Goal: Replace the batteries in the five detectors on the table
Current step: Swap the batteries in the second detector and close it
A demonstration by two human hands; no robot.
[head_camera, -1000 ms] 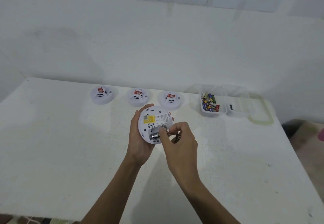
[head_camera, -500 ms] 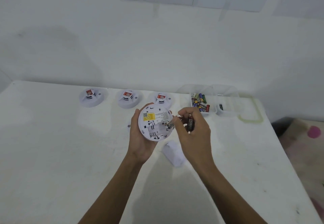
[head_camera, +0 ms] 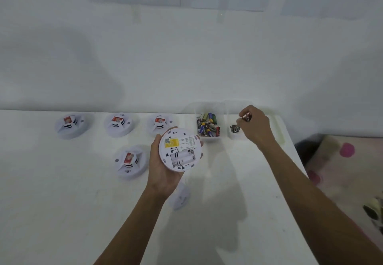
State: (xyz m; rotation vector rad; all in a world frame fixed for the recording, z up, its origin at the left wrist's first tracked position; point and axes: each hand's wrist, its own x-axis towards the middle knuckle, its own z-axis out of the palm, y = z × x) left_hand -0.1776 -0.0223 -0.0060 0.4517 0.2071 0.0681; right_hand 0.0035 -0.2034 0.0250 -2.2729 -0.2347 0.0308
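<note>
Five detectors need new batteries. A back row of three detectors (head_camera: 120, 124) sits on the desk (head_camera: 62, 202), and a fourth detector (head_camera: 129, 162) sits nearer, just left of the left hand (head_camera: 163, 169). That hand's grip is curled round the fifth detector (head_camera: 180, 149) and holds it up with its back to the camera. Its battery slot looks empty. Its cover (head_camera: 180, 197) seems to lie on the desk below the wrist.

The right hand (head_camera: 255, 126) is over the small clear box (head_camera: 235, 136) at the back right. Its grip pinches an old battery (head_camera: 247, 117). I cannot tell if it holds more than one. A few dark batteries already lie in that box.

I think the step now is to drop the old battery there. Let it go low, inside the walls, so it does not bounce out and roll. Do not mix it with the new batteries (head_camera: 208, 127) in the full box (head_camera: 209, 139) just beside. Keep the fifth detector flat and steady in the left hand. Next, take fresh ones from the full box. Match the flat end to the spring. Push each one down well, then snap the cover back on.
</note>
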